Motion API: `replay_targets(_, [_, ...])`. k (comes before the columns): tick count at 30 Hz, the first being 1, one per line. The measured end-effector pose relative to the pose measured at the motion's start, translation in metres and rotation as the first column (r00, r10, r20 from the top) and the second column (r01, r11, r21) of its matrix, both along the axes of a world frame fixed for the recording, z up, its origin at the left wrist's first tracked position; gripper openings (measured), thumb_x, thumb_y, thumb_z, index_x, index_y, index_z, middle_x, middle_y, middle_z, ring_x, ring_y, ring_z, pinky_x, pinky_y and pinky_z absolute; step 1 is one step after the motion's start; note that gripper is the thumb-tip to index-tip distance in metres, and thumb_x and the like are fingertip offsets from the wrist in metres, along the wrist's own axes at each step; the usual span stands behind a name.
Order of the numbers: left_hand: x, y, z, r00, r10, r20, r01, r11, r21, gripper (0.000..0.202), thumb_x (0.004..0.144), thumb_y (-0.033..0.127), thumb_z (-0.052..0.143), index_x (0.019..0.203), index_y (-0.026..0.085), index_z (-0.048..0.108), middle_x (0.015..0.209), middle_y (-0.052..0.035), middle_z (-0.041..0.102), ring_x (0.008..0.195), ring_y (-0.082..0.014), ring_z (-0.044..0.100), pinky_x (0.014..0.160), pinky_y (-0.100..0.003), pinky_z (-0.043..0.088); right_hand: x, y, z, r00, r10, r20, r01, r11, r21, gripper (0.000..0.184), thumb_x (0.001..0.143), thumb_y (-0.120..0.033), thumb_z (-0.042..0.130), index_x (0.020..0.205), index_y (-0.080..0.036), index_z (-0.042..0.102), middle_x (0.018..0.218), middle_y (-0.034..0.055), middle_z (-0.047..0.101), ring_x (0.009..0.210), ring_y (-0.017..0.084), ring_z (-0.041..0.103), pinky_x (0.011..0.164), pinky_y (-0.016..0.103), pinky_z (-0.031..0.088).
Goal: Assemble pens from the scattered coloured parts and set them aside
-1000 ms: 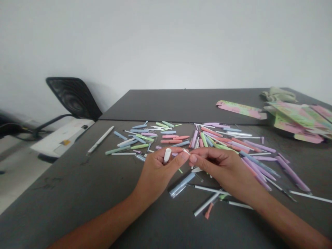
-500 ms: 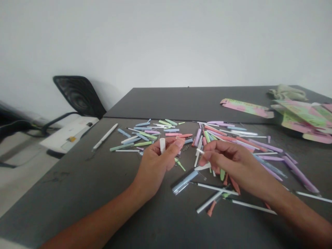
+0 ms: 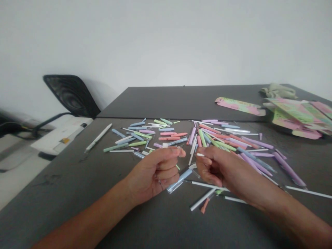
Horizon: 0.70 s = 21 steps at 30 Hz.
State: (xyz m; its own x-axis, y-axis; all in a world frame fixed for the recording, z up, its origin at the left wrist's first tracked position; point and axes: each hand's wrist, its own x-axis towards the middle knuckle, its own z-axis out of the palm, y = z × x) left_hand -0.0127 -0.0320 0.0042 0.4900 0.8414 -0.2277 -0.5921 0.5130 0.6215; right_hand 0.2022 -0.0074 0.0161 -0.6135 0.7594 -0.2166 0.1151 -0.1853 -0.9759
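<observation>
A white pen (image 3: pixel 99 137) lies at the left of the bench (image 3: pixel 64 193), apart from the loose pen parts (image 3: pixel 203 138), presumably to avoid mixing. My left hand (image 3: pixel 155 169) has its fingers curled closed around a white tube (image 3: pixel 165 145); one end projects above the forefinger, probably to leave the fingertips free. Whether these pinch anything else, I cannot tell. Just to the right, my right hand (image 3: pixel 218 164) pinches a small white piece (image 3: pixel 200 154), its size likely requiring a fingertip grip. Farther right lie paper boxes (image 3: pixel 306 117).

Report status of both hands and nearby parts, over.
Left hand gripping white plastic cylinder. Right hand pinching slim white plastic piece. Blue plastic tube on dark table between them.
</observation>
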Motion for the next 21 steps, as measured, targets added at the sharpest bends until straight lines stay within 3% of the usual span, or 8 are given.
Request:
replay_targets(5, [0.0,-0.003,-0.001,0.994,-0.101,-0.031,0.103,0.992,0.074,0.019,0.094,0.026,0.08,0.08,0.013,0.075,0.051,0.0145,0.022,0.042,-0.0031,0.011,0.047,-0.02,0.02,0.0,-0.003,0.002,0.993,-0.093,-0.072,0.092,0.996,-0.008,0.052,0.094,-0.068,0.07,0.076,-0.019,0.066,0.07,-0.0018,0.056,0.06,0.011,0.039,0.056,0.025,0.031])
replay_targets(10, [0.0,-0.005,-0.002,0.987,-0.123,-0.106,0.137,0.981,0.138,0.025,0.092,0.036,0.084,0.086,0.016,0.072,0.05,0.0151,0.023,0.042,-0.0038,0.011,0.047,-0.021,0.017,0.0,0.0,-0.001,0.987,-0.108,-0.118,0.118,0.99,0.082,0.042,0.091,-0.061,0.078,0.087,-0.02,0.077,0.063,-0.0064,0.043,0.056,0.009,0.028,0.049,0.024,0.022])
replay_targets(12, [0.0,-0.004,-0.004,0.983,-0.124,-0.137,0.145,0.976,0.162,0.029,0.09,0.04,0.086,0.083,0.017,0.069,0.049,0.0149,0.025,0.042,-0.0043,0.012,0.047,-0.022,0.016,0.001,0.0,0.001,0.988,-0.105,-0.117,0.118,0.987,0.11,0.038,0.092,-0.059,0.079,0.093,-0.021,0.081,0.064,-0.0056,0.045,0.055,0.009,0.031,0.048,0.023,0.027])
replay_targets(14, [0.0,-0.002,-0.005,0.975,-0.127,-0.181,0.161,0.97,0.185,0.033,0.088,0.044,0.087,0.08,0.018,0.068,0.047,0.0143,0.027,0.041,-0.0051,0.014,0.047,-0.024,0.016,0.004,-0.002,0.005,0.992,-0.095,-0.086,0.106,0.985,0.135,0.036,0.094,-0.056,0.078,0.11,-0.025,0.084,0.069,-0.0036,0.052,0.058,0.01,0.038,0.048,0.021,0.036])
replay_targets(17, [-0.002,0.0,-0.005,0.946,-0.135,-0.296,0.211,0.946,0.244,0.036,0.086,0.051,0.087,0.081,0.018,0.073,0.05,0.011,0.033,0.045,-0.0068,0.019,0.049,-0.026,0.015,0.009,-0.008,0.011,0.999,-0.031,-0.015,0.034,0.985,0.17,0.046,0.099,-0.054,0.072,0.138,-0.032,0.076,0.081,0.0004,0.063,0.065,0.012,0.051,0.053,0.021,0.048])
replay_targets(21, [-0.004,0.0,-0.002,0.872,-0.122,-0.474,0.303,0.895,0.327,0.044,0.085,0.061,0.083,0.09,0.018,0.081,0.064,0.004,0.044,0.057,-0.0102,0.027,0.055,-0.028,0.015,0.012,-0.014,0.015,0.996,0.083,0.042,-0.09,0.975,0.205,0.043,0.102,-0.055,0.066,0.142,-0.039,0.074,0.081,0.0016,0.065,0.07,0.015,0.057,0.057,0.023,0.059])
